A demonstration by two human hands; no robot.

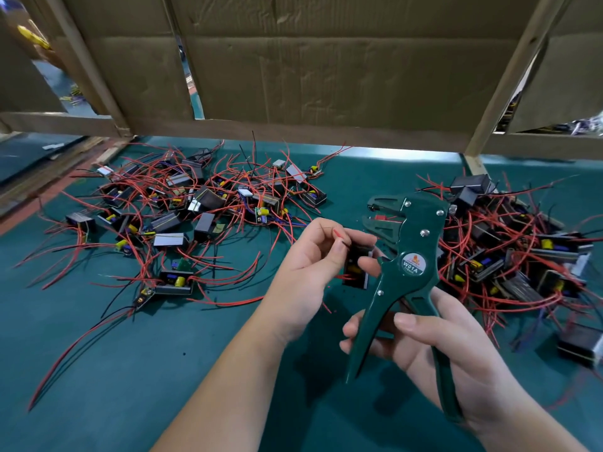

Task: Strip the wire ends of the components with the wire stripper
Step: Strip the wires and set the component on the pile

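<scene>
A cardboard wall on a wooden frame closes off the far edge of the green table mat. Two loose heaps of black components with red and black leads lie on the mat: the left pile and the right pile, too tangled to count. Between them and above the mat, the left hand curls round one component, pinching its red wire between thumb and forefinger. The right hand wraps the spread handles of the single green wire stripper, whose jaws gape just beside the wire.
</scene>
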